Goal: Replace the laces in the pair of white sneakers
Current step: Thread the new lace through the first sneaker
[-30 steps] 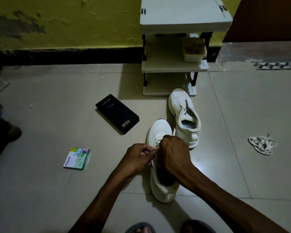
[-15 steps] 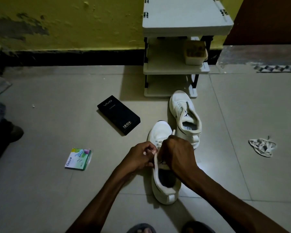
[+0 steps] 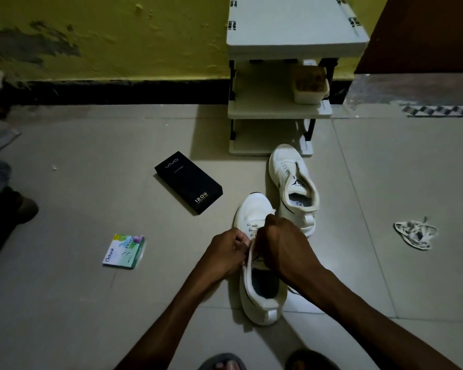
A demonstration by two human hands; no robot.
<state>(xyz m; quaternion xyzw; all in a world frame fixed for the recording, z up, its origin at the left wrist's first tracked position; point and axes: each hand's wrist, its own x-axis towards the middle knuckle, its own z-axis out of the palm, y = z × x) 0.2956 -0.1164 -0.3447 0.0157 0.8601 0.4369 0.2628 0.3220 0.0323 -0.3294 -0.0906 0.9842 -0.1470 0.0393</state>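
A white sneaker stands on the tiled floor in front of me, toe pointing away. My left hand pinches its lace at the left side of the eyelets. Over the tongue my right hand curls and grips the lace on the right side; its fingertips are hidden. The second white sneaker lies just beyond, without a lace, its opening toward me. A loose bundle of white laces lies on the floor at the right.
A black phone box and a small colourful carton lie to the left. A white shelf rack stands against the yellow wall. My sandalled feet show at the bottom edge. Someone's foot is at far left.
Both hands have stayed at the near sneaker's eyelets, shifting only slightly on the lace. The camera has tilted a little, so everything sits lower in view.
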